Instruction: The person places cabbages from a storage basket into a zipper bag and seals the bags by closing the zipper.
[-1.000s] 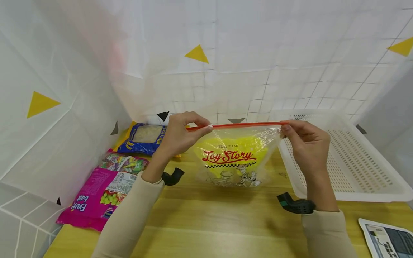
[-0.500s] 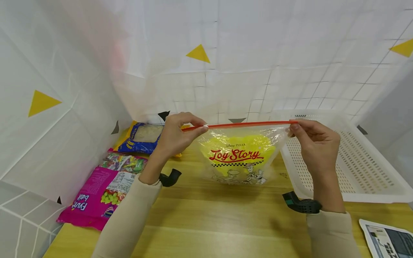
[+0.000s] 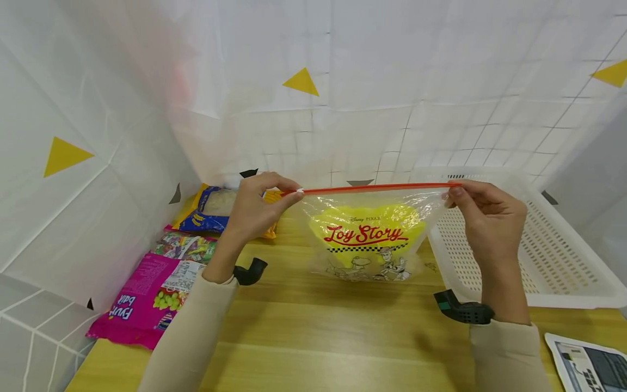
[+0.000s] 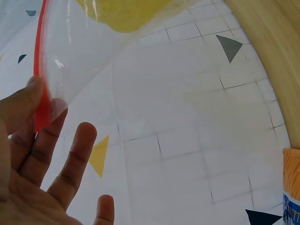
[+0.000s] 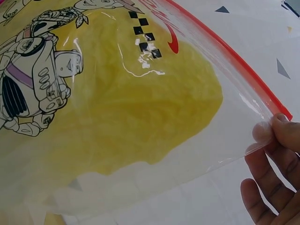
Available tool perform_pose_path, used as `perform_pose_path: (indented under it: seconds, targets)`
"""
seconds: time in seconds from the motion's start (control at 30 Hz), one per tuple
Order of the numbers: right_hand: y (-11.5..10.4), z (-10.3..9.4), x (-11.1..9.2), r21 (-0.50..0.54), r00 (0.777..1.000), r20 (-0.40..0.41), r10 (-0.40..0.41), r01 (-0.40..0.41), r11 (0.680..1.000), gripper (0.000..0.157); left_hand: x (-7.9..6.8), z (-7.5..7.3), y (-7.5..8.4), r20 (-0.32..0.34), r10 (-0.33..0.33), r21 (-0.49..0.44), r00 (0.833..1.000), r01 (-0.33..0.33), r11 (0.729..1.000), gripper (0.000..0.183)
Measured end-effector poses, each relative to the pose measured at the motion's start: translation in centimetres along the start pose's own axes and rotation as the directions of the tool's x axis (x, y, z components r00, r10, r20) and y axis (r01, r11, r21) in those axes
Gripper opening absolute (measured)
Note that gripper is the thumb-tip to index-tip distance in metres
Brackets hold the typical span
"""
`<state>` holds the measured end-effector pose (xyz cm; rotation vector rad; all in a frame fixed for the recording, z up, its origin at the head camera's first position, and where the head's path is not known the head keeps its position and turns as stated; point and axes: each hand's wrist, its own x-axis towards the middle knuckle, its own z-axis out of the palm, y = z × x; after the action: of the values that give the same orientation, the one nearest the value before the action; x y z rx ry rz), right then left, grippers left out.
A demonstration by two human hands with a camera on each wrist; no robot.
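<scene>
A clear zip bag (image 3: pixel 367 264) with "Toy Story" lettering and cartoon figures hangs above the table, holding something bright yellow. Its red zip strip (image 3: pixel 377 187) runs nearly level along the top, stretched between both hands. At the left end of the strip, my left hand (image 3: pixel 259 204) pinches it between thumb and fingers, at a small white slider (image 3: pixel 300 190). In the left wrist view the other fingers (image 4: pixel 75 164) are spread away from the bag. My right hand (image 3: pixel 495 223) pinches the opposite top corner; the right wrist view shows the thumb (image 5: pixel 286 133) on the film.
On the left lie a pink candy bag (image 3: pixel 142 294) and a blue-and-yellow packet (image 3: pixel 201 212). A white perforated basket (image 3: pixel 563 299) stands on the right, behind the right hand. One white-edged pouch (image 3: pixel 588 362) lies at the near right of the wooden table (image 3: pixel 313 337).
My left hand has moved left along the zip strip with the slider. The bag and my right hand have shifted right, so the hands are farther apart.
</scene>
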<state>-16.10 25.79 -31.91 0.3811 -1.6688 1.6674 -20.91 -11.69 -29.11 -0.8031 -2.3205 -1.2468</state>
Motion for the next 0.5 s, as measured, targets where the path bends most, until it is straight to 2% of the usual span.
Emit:
perform_pose_path:
  seconds: [0.2,0.4,0.5]
  targets:
    - [0.1,0.1,0.0,0.035,1.0,0.007,-0.018,0.018,0.999,0.018,-0.3,-0.9,-0.3,-0.022,-0.034,0.014,0.999,0.034,0.999,0.012]
    - [0.3,0.6,-0.2,0.096,0.999,0.023,0.029,-0.031,0.995,0.018,-0.8,-1.4,-0.7,-0.036,-0.083,0.023,0.996,0.084,0.996,0.015]
    - [0.3,1.1,-0.4,0.105,0.998,0.042,0.044,-0.048,0.993,0.016,-1.2,-1.5,-0.9,-0.031,-0.111,-0.02,0.993,0.11,0.994,0.016]
